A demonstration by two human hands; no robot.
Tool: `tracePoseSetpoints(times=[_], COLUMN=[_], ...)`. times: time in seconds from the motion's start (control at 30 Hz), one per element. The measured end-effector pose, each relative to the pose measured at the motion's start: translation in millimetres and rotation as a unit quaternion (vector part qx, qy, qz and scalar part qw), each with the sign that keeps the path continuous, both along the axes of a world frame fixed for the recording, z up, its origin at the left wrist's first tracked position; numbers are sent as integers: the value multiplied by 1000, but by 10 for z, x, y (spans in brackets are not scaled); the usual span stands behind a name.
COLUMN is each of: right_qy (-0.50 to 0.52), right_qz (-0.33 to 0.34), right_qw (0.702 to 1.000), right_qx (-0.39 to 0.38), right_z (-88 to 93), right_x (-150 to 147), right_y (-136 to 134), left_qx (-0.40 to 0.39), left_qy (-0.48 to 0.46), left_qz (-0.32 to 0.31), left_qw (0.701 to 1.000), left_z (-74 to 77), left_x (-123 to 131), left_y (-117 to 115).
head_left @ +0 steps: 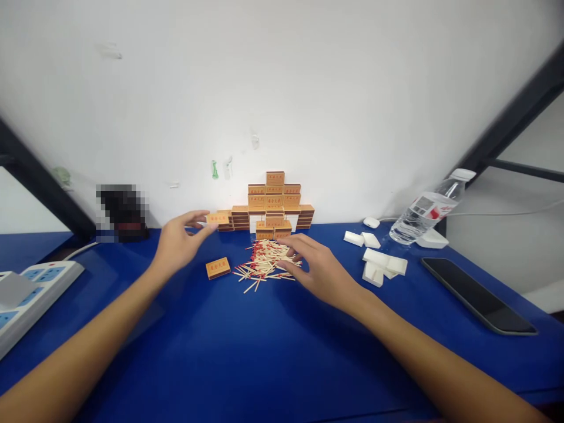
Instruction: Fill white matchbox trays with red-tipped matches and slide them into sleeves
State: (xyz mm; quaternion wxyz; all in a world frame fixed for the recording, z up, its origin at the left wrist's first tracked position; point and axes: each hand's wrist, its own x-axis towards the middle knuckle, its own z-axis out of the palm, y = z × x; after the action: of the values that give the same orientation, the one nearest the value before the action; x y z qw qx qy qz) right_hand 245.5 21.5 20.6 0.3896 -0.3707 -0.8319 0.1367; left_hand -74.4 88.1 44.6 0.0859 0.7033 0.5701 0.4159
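Note:
My left hand (pixel 178 241) pinches an orange matchbox (pixel 219 218) between thumb and fingers, holding it at the left end of a stacked wall of matchboxes (pixel 274 202) against the white wall. My right hand (pixel 315 267) rests on a pile of loose red-tipped matches (pixel 264 264) on the blue table (pixel 247 346), its fingers curled over the sticks; I cannot make out whether it grips any. A single matchbox (pixel 218 268) lies flat left of the pile.
Several white inner trays (pixel 379 261) lie to the right, with a tilted water bottle (pixel 425 212) and a black phone (pixel 478 295) beyond. A power strip (pixel 26 294) sits at the left edge, a dark blurred object (pixel 121 212) by the wall.

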Motion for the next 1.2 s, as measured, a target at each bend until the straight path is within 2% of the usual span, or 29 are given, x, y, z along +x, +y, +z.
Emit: tracePoseSetpoints(times=[0.1,0.2,0.4,0.6,0.73,0.87,1.07,1.2], right_qy=[-51,-90,-118,-148,-182,-227,-277,-293], right_qz=[-21,-51,-85,-116,-145,-184,-258,-302], right_qw=[998,994,989,982,972,956,926,907], right_qx=[26,33,31,28,28,18,-7,-28], right_z=[-23,-20,-17,32,74,87,63,24], right_x=[81,141,216,225,259,371,610,725], right_y=[76,127,184,180,196,254,400,502], left_qx=[7,7,8,7,0,-32,-137,-135], left_qy=[14,24,37,61,92,127,182,275], left_qz=[29,40,69,99,89,59,-102,-164], left_qw=[999,999,997,993,992,990,968,938], left_z=[24,-24,-142,-150,-113,-97,-28,26], left_x=[-138,-114,79,152,97,-47,-132,-105], left_y=[265,404,538,615,528,263,-124,-196])
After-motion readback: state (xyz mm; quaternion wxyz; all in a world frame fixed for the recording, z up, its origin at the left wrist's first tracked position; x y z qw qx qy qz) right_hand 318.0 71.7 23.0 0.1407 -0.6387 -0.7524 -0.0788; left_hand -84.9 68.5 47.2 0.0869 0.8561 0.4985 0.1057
